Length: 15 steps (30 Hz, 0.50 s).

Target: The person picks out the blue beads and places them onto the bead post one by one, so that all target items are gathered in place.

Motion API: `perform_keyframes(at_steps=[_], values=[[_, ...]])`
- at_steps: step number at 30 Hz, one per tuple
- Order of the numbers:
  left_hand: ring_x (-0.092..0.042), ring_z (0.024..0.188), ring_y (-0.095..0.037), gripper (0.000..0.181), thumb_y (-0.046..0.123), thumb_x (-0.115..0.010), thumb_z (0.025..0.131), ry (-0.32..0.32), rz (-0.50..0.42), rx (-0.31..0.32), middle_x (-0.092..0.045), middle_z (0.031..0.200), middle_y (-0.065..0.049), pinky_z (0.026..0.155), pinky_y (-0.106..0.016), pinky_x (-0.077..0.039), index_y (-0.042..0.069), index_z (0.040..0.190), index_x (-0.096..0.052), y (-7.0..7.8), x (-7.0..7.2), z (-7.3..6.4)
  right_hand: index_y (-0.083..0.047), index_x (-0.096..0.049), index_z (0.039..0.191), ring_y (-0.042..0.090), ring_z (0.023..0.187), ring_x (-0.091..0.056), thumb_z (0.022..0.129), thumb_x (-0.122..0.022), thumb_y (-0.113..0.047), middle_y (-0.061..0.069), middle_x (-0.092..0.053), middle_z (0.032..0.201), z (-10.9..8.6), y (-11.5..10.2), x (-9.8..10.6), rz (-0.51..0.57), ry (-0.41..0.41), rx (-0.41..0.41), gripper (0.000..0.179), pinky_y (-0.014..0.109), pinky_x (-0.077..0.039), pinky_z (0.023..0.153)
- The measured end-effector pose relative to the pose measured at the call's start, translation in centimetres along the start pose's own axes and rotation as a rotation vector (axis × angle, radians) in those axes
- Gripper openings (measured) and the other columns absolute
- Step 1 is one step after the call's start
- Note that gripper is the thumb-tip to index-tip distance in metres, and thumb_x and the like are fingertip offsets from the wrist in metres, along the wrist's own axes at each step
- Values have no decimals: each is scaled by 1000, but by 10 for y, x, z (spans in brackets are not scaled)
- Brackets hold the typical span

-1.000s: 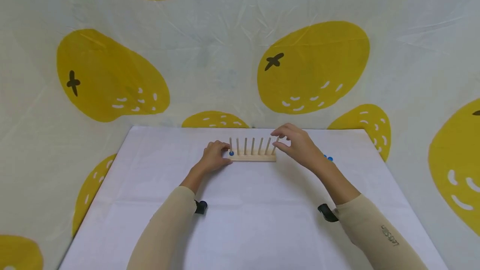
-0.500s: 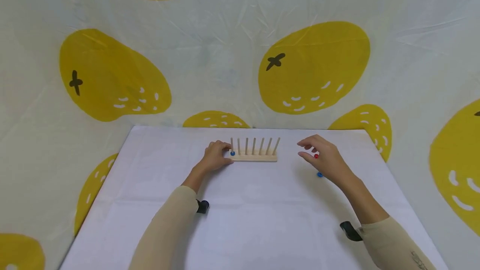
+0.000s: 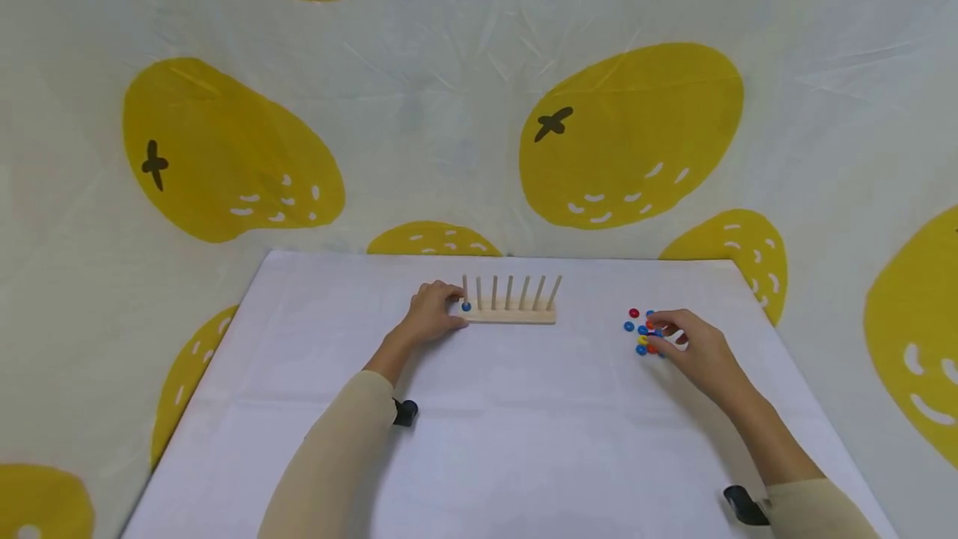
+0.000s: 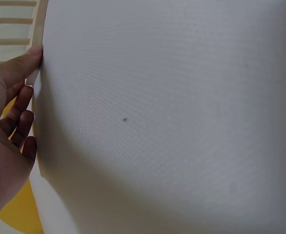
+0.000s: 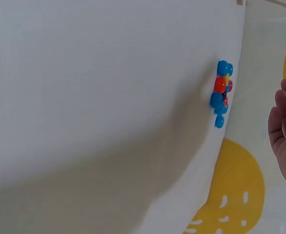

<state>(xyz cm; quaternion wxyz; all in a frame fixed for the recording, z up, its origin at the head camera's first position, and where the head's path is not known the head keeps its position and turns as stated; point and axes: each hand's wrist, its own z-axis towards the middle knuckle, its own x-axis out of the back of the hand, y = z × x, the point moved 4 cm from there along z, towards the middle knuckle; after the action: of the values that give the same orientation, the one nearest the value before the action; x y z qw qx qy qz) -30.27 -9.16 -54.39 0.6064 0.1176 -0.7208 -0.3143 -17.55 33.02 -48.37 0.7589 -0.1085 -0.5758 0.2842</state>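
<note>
My left hand (image 3: 430,312) holds the left end of a wooden peg rack (image 3: 516,317), with the thumb on the front side and the fingers behind. Several upright pegs stand on the rack in a row. At the foot of the leftmost peg sits a blue bead (image 3: 466,306); the other pegs are bare. Over to the right, my right hand (image 3: 703,360) hovers at a cluster of small beads (image 3: 641,329) in blue, red, orange and yellow, thumb and fingers spread apart. Its fingertips hide part of the cluster. In the right wrist view the hand (image 5: 285,131) shows beyond the beads (image 5: 220,84).
A white cloth covers the table (image 3: 479,422), whose far edge lies just behind the rack. Behind it hangs a pale curtain (image 3: 434,123) printed with large yellow fruit. A dark wrist camera (image 3: 744,506) sits at the right sleeve.
My right hand has moved from the rack's rightmost peg to the right and down to the beads, uncovering several of them. The left hand stays on the rack.
</note>
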Motion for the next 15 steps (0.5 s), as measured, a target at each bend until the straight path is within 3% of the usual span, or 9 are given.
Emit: perform_keyframes(at_steps=[3, 6, 9, 15], values=[[-52, 121, -29, 55, 26, -88, 83, 7, -3, 0, -66, 126, -9, 108, -51, -37, 9, 132, -69, -1, 2, -1, -2, -65, 127, 28, 96, -64, 90, -81, -12, 14, -72, 111, -5, 15, -1, -12, -65, -96, 41, 23, -54, 77], [-52, 121, -29, 55, 26, -88, 83, 8, -3, 7, -65, 126, -8, 109, -51, -37, 10, 132, -69, -3, 2, 0, -3, -64, 129, 30, 99, -64, 93, -78, -22, 16, -71, 115, -8, 30, -2, -11, -132, -178, 43, 19, -53, 75], [-52, 121, -28, 55, 27, -87, 84, 3, 4, 7, -65, 126, -7, 108, -50, -38, 11, 133, -68, -5, 1, 1, -3, -64, 129, 30, 100, -64, 95, -76, -26, 17, -69, 116, -12, 42, -4, -2, -184, -231, 43, 13, -49, 74], [-52, 122, -29, 55, 27, -87, 84, -12, 8, -4, -64, 128, -8, 108, -50, -38, 11, 134, -67, -4, -1, 3, -3, -64, 129, 29, 97, -64, 95, -76, -27, 16, -69, 112, -19, 60, -7, 13, -233, -301, 43, 12, -49, 73]])
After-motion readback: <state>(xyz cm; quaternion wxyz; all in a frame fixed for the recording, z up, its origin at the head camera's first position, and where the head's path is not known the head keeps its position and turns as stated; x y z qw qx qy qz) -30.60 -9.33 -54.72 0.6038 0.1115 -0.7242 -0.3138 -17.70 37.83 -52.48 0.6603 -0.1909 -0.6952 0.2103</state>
